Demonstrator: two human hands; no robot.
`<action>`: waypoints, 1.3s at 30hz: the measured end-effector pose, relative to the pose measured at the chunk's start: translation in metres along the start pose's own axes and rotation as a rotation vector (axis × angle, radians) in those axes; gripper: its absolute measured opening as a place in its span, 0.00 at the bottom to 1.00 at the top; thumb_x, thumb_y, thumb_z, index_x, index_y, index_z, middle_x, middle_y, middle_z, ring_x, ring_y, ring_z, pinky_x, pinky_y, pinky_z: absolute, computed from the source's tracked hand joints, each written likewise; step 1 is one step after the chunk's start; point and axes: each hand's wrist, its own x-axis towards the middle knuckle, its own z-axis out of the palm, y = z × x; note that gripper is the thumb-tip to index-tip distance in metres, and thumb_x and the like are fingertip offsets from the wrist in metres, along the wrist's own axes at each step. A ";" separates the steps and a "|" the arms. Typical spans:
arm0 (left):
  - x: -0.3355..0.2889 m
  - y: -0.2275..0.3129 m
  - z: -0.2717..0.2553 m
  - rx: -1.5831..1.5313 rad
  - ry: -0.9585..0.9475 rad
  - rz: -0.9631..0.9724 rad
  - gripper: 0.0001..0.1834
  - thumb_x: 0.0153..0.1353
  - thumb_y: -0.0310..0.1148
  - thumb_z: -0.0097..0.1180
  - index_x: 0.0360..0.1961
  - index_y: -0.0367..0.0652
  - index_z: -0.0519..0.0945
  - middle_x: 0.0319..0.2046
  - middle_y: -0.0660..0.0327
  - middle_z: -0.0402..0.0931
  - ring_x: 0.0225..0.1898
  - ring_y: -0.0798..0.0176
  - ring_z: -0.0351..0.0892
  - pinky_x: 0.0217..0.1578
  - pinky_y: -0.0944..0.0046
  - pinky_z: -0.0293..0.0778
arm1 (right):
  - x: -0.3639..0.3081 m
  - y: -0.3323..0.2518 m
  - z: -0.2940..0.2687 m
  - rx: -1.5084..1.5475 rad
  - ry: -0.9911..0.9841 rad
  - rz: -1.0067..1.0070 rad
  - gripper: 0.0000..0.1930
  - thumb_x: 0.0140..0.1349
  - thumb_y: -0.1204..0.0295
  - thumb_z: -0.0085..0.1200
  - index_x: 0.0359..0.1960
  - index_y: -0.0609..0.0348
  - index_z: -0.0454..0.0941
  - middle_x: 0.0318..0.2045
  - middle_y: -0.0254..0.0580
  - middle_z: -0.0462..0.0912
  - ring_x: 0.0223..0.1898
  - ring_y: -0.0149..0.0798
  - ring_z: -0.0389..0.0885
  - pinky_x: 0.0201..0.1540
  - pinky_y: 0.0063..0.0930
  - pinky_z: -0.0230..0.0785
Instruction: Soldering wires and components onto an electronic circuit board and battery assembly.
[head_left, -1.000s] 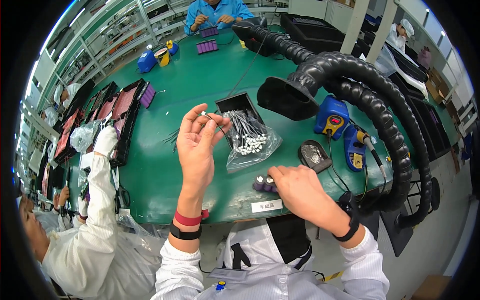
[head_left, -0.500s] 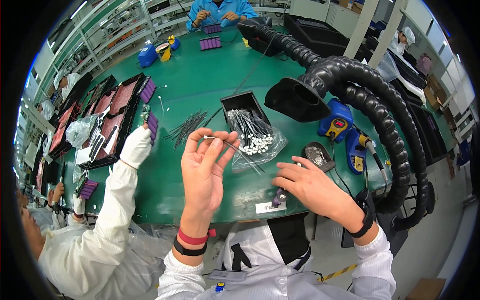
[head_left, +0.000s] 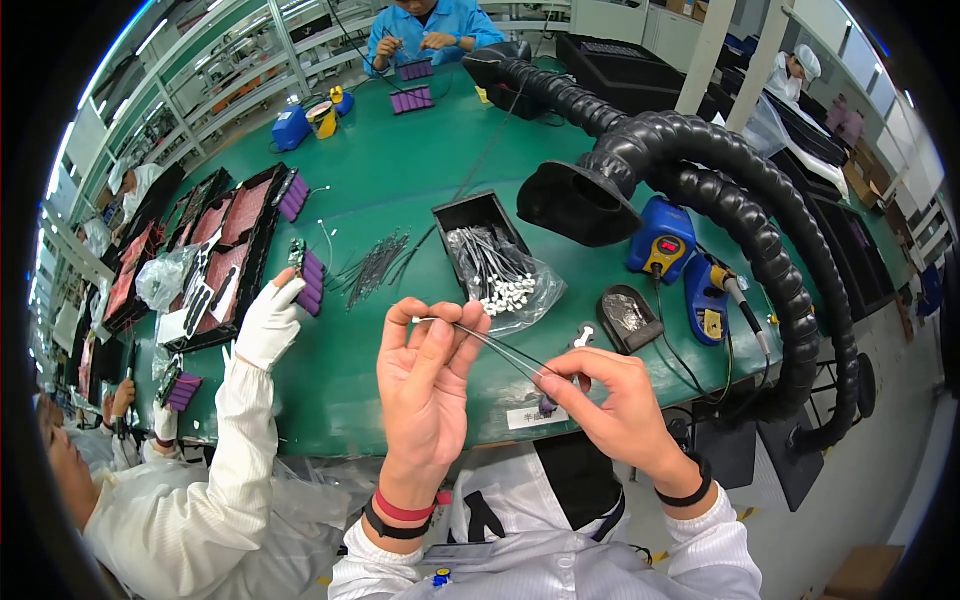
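Between both hands stretches a thin black-and-white wire lead (head_left: 503, 350) with a small white connector at its left end. My left hand (head_left: 425, 395), palm up, pinches the lead by the connector. With thumb and forefinger, my right hand (head_left: 618, 408) grips its other end. Just beyond them, a black bin (head_left: 470, 213) holds a plastic bag (head_left: 545, 300) of similar leads, their white connectors (head_left: 508, 292) bunched toward me. To its left lie loose dark wires (head_left: 375, 268). A small purple-and-grey item (head_left: 547, 404), partly hidden, sits beside my right hand, near a white label (head_left: 533, 418).
A black dish (head_left: 642, 338) of small metal pieces, a blue soldering station (head_left: 661, 238) and an iron stand (head_left: 706, 300) are at right. Black fume hoses (head_left: 720, 150) arch overhead. At left, a co-worker's gloved hand (head_left: 268, 330) is near a purple pack (head_left: 311, 283).
My right hand has come left from the small item and now pinches the lead's free end. The co-worker's gloved hand has shifted on the pack.
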 end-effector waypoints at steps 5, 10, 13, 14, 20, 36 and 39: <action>-0.006 0.003 -0.004 -0.038 -0.053 -0.069 0.14 0.73 0.23 0.53 0.57 0.41 0.70 0.47 0.54 0.82 0.57 0.52 0.82 0.63 0.47 0.79 | -0.003 0.001 -0.004 -0.063 0.063 -0.084 0.04 0.62 0.79 0.64 0.38 0.65 0.86 0.30 0.43 0.87 0.31 0.38 0.84 0.34 0.28 0.73; -0.012 0.005 -0.012 -0.003 -0.074 -0.142 0.14 0.74 0.26 0.53 0.58 0.36 0.73 0.54 0.47 0.82 0.58 0.48 0.82 0.61 0.47 0.80 | -0.006 0.001 -0.016 -0.192 0.133 -0.211 0.05 0.60 0.83 0.64 0.37 0.65 0.86 0.30 0.44 0.87 0.31 0.40 0.84 0.36 0.29 0.74; -0.014 0.005 -0.012 0.033 -0.052 -0.144 0.12 0.74 0.25 0.53 0.56 0.34 0.74 0.54 0.43 0.81 0.58 0.47 0.83 0.60 0.47 0.81 | -0.008 0.002 -0.019 -0.179 0.091 -0.117 0.05 0.60 0.82 0.65 0.37 0.66 0.85 0.30 0.45 0.87 0.31 0.37 0.84 0.35 0.27 0.73; -0.015 0.004 -0.011 0.030 -0.054 -0.141 0.12 0.74 0.25 0.53 0.56 0.34 0.74 0.54 0.43 0.81 0.58 0.47 0.83 0.60 0.47 0.81 | -0.011 0.004 -0.021 -0.183 0.090 -0.120 0.05 0.60 0.82 0.65 0.37 0.66 0.85 0.30 0.45 0.87 0.31 0.37 0.84 0.35 0.27 0.73; -0.018 -0.003 -0.004 0.229 -0.086 0.036 0.11 0.73 0.22 0.53 0.54 0.31 0.75 0.53 0.40 0.82 0.56 0.48 0.84 0.60 0.49 0.81 | -0.022 0.020 -0.012 0.069 0.130 -0.043 0.03 0.60 0.81 0.66 0.34 0.67 0.85 0.30 0.39 0.83 0.29 0.29 0.76 0.33 0.22 0.67; -0.031 0.022 -0.008 0.641 -0.256 0.431 0.08 0.68 0.13 0.53 0.45 0.33 0.74 0.45 0.43 0.84 0.50 0.49 0.86 0.58 0.52 0.81 | -0.028 -0.010 -0.014 -0.017 0.286 -0.252 0.04 0.55 0.80 0.69 0.28 0.65 0.84 0.28 0.38 0.79 0.29 0.29 0.75 0.30 0.21 0.65; -0.035 0.034 -0.004 0.713 -0.263 0.386 0.09 0.67 0.12 0.50 0.46 0.32 0.75 0.42 0.48 0.82 0.46 0.53 0.87 0.54 0.51 0.83 | -0.022 -0.018 -0.010 -0.110 0.288 -0.300 0.04 0.55 0.81 0.67 0.29 0.64 0.82 0.30 0.40 0.80 0.29 0.30 0.75 0.31 0.23 0.68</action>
